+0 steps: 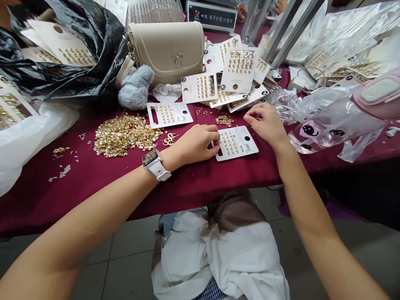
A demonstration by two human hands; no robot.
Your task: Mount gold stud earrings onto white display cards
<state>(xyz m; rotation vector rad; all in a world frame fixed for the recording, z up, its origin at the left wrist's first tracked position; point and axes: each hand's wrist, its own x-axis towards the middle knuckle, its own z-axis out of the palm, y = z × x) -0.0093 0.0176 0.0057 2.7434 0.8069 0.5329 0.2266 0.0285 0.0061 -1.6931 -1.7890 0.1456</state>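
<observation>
A white earring card (251, 145) with rows of small gold studs and a price label lies in front of me on the cloth. My left hand (200, 141), with a watch on its wrist, curls its fingers closed at the card's left edge. My right hand (265, 123) hovers by the card's upper right corner, thumb and fingertips pinched together; whatever is between them is too small to make out. Just behind the card sits a small heap of gold pieces (224, 120). A second earring card (181, 118) lies beyond my left hand.
To the left spreads a large pile of gold pieces (118, 135), with gold hoops (169, 139) beside it. A beige handbag (165, 46), stacked earring cards (237, 77) and a black plastic bag (106, 54) stand behind. A clear bottle (337, 112) lies at right. Another person's hand (241, 13) shows at the back.
</observation>
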